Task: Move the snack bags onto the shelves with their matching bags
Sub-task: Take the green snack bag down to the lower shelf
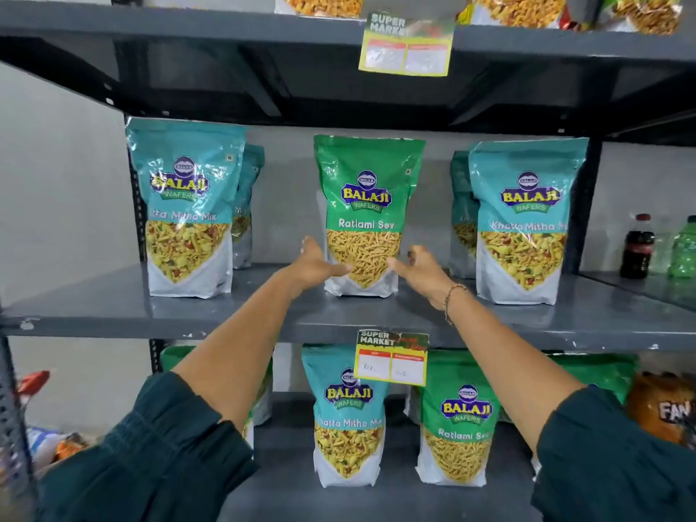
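A green Ratlami Sev bag (367, 205) stands upright in the middle of the middle shelf (113, 307), between teal Khatta Mitha Mix bags on the left (186, 209) and on the right (523, 220). My left hand (314, 263) touches the green bag's lower left side, fingers spread. At the bag's lower right, my right hand (422, 271) has a finger on its edge. On the lower shelf stand a teal Khatta Mitha Mix bag (348, 416) and a green Ratlami Sev bag (457, 423).
More teal bags stand behind the outer ones on the middle shelf. Price tags (391, 357) hang on the shelf edges. A cola bottle (636, 246) and a green bottle (683, 248) stand at the right. An orange bag (663, 408) lies on the lower shelf's right.
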Motion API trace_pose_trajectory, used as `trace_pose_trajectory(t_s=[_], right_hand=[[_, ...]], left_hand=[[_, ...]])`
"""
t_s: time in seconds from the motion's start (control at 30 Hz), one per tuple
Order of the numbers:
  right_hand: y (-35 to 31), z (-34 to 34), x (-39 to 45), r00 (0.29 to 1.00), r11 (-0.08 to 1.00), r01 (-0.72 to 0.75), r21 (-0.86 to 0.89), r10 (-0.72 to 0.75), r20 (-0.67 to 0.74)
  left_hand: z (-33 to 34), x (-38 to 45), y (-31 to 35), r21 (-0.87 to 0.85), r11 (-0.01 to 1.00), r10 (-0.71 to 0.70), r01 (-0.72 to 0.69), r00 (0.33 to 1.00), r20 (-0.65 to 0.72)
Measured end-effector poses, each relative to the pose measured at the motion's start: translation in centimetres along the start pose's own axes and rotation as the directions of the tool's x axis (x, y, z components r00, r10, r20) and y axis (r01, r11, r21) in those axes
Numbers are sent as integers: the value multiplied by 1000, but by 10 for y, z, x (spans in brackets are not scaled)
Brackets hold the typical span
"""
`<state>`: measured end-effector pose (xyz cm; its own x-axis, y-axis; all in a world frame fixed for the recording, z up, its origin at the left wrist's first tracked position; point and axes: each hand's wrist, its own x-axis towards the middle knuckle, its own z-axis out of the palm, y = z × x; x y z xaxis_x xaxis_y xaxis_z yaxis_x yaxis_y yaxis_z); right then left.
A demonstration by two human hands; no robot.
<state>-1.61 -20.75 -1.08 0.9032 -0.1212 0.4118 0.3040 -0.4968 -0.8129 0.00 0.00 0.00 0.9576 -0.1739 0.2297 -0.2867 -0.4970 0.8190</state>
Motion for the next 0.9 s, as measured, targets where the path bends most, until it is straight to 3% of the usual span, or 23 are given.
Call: trace_pose_trajectory(t_s=[0.1,0.17,0.33,0.9], right_hand=[[3,0,11,992,992,-18,124,3,122],[8,3,17,989,985,10,173,-36,146],[13,5,18,994,969,54,242,-75,77],[-63,-17,-131,994,916,107,386,-114,-5]], left_hand=[[7,19,-7,-118,993,25,-23,1000,19],[12,25,-12,-168,984,46,-53,998,-44],[9,19,-8,-101,991,68,-89,977,-201],[-38,-142,24,39,978,210,-207,952,-224]])
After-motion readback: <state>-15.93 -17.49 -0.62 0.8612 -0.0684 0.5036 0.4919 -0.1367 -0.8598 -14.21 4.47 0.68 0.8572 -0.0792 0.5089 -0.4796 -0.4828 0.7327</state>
